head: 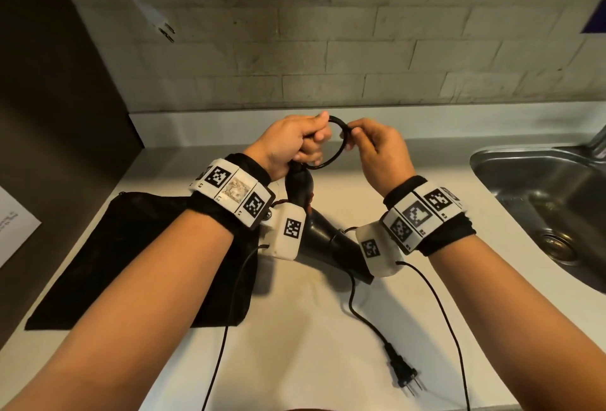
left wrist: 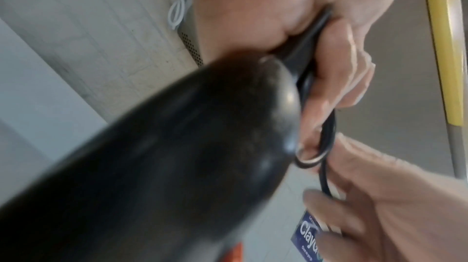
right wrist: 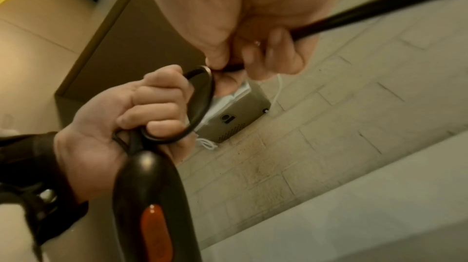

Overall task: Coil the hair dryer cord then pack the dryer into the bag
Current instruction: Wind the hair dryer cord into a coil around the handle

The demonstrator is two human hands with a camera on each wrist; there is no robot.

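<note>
Plug [head: 405,373] lies loose on counter [head: 311,345]. Left hand [head: 288,141] fist-grips cord [head: 337,145] loop above dryer [head: 314,233]; right hand [head: 377,151] pinches cord. Bag [head: 114,263] flat, left.

Right hand [right wrist: 253,32]: at the top of the view, palm side to the camera, fingers [right wrist: 278,46] curled round the cord [right wrist: 380,8]; thumb and finger pinch it at the top of the loop [right wrist: 202,104].
Cord: black, runs from the upper right corner into the right hand, then curves down as one loop.
Left hand [right wrist: 121,118]: at left centre, fingers curled round the loop's base and the dryer's cord end.
Dryer [right wrist: 149,206]: black handle, lower centre, with an orange switch [right wrist: 154,232].
Background: pale brick wall [right wrist: 341,116], a grey box [right wrist: 238,118] mounted on it, white cable [right wrist: 206,144] beneath the box.
</note>
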